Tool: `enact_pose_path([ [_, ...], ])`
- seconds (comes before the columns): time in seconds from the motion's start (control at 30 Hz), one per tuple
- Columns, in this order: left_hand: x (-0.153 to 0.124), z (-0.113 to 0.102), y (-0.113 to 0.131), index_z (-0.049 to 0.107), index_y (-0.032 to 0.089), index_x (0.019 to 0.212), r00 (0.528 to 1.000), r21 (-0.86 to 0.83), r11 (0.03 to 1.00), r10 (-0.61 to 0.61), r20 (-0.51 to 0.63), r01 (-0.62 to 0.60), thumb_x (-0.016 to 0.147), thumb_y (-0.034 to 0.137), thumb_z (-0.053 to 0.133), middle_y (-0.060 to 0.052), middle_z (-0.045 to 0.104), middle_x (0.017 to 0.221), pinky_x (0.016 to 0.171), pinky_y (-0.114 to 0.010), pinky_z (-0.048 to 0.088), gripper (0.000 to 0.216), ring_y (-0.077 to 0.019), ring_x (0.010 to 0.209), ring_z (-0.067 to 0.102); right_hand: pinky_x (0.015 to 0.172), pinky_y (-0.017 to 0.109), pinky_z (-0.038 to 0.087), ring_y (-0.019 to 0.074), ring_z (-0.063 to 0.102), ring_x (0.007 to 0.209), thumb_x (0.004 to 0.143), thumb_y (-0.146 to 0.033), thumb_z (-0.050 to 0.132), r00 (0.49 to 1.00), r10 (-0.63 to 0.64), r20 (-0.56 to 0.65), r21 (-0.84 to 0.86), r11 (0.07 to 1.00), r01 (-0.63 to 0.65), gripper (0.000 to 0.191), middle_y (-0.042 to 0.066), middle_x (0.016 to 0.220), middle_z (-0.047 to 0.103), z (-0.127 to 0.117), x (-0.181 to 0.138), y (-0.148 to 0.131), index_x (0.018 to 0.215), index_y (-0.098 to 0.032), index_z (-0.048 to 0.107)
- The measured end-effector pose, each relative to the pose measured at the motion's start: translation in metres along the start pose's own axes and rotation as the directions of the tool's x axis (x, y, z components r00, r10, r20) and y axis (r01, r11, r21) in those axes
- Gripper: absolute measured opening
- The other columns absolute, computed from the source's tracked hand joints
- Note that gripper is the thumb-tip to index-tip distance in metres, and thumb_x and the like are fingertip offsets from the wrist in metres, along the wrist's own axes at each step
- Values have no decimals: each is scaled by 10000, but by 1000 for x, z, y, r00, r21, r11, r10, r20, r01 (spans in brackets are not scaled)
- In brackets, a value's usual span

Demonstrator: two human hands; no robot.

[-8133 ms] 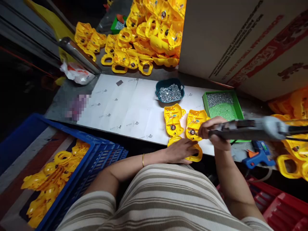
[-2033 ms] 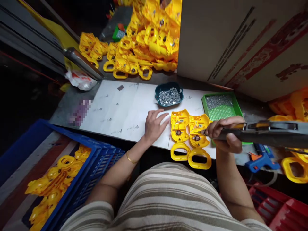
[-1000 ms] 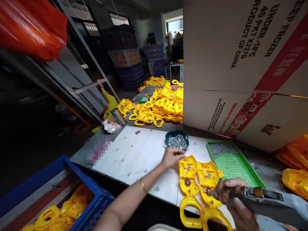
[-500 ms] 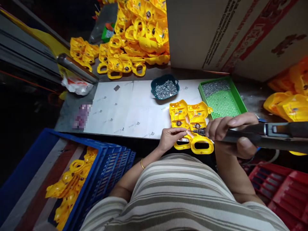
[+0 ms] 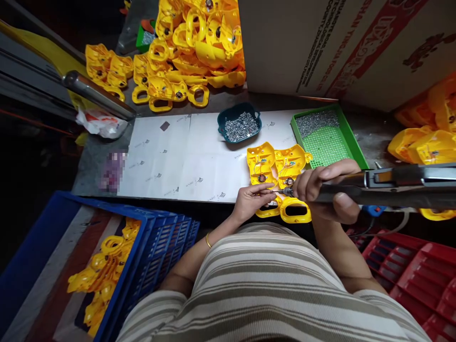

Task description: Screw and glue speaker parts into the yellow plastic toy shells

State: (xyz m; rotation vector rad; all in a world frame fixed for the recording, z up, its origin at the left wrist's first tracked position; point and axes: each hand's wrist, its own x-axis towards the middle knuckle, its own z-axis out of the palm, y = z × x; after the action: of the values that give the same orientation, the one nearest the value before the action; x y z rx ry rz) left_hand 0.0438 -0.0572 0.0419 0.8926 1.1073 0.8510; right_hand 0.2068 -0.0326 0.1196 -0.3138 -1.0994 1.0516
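My right hand (image 5: 329, 187) is wrapped around a dark power screwdriver (image 5: 395, 183), which lies level with its bit pointing left. At the bit's tip, the thumb and fingers of my left hand (image 5: 252, 200) are pinched together. Whatever sits between those fingertips is too small to make out. Just beyond both hands, a pair of yellow plastic housing halves (image 5: 262, 159) lies open on the white board (image 5: 171, 161), hollow sides up. Each half has a round dark part and a looped handle; thin wires show inside. My left hand partly covers one handle.
Behind the housing stand a dark green bowl (image 5: 220, 121) of small screws and a green tray (image 5: 351, 142) with more. Yellow housings (image 5: 210, 52) are heaped at the back beside a large carton (image 5: 285, 47). Blue crates (image 5: 151, 237) stand lower left, red crates (image 5: 409, 266) lower right.
The view has shifted slightly. My right hand and the screwdriver have come a little to the left, and the bit still meets my pinched left fingers. The housing halves still lie open.
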Motion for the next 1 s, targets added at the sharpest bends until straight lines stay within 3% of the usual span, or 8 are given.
enact_pose_path([
  [0.1,0,-3,-3,688,164,1181,999,116,992,39,28,-42,642,341,825,-35,743,821,516,-168,503,584,-60,528,573,377,248,403,115,470,392,797,-327,579,1000,6,-7,-7,1000,-6,196,-51,512,501,-1,0,0,964,-228,606],
  [0.23,-1,-4,-2,742,168,1080,991,292,949,97,93,-120,779,381,694,-59,753,856,487,-182,490,372,-75,504,574,375,256,410,120,479,391,796,-328,578,999,41,-13,-16,999,-41,192,-53,516,499,-2,-2,0,962,-236,605],
  [0.43,-5,-4,7,771,195,966,956,472,832,235,176,-291,870,376,598,-72,757,864,545,-224,509,268,-118,533,625,345,257,399,123,453,352,779,-401,618,992,116,-52,-61,991,-119,164,-58,465,486,0,-4,1,870,-268,587],
  [0.57,-6,-6,11,770,205,879,931,531,766,271,244,-362,890,406,575,-59,728,741,647,-244,504,281,-148,610,650,344,258,411,121,469,345,780,-398,633,989,149,-2,-44,988,-149,159,-59,457,479,0,-1,2,821,-257,571],
  [0.77,-6,-8,11,759,170,840,911,616,674,262,318,-408,933,363,489,-48,699,706,630,-223,451,345,-131,625,604,345,239,417,105,478,355,791,-359,641,982,161,101,15,986,-164,181,-57,477,492,2,2,4,891,-214,600],
  [0.9,-9,-11,5,710,167,1125,944,595,734,245,220,-329,873,438,599,7,638,639,593,-194,437,387,-95,562,538,361,247,433,113,499,373,774,-390,656,973,207,99,-35,978,-205,237,-52,478,512,0,2,4,919,-205,621],
  [1.0,-9,-19,-1,643,176,1233,915,667,676,402,24,-315,849,476,628,1,625,695,674,-214,468,488,-105,619,542,362,262,438,122,506,370,768,-404,652,981,181,72,-79,981,-176,223,-48,474,528,-4,6,10,899,-225,631],
])
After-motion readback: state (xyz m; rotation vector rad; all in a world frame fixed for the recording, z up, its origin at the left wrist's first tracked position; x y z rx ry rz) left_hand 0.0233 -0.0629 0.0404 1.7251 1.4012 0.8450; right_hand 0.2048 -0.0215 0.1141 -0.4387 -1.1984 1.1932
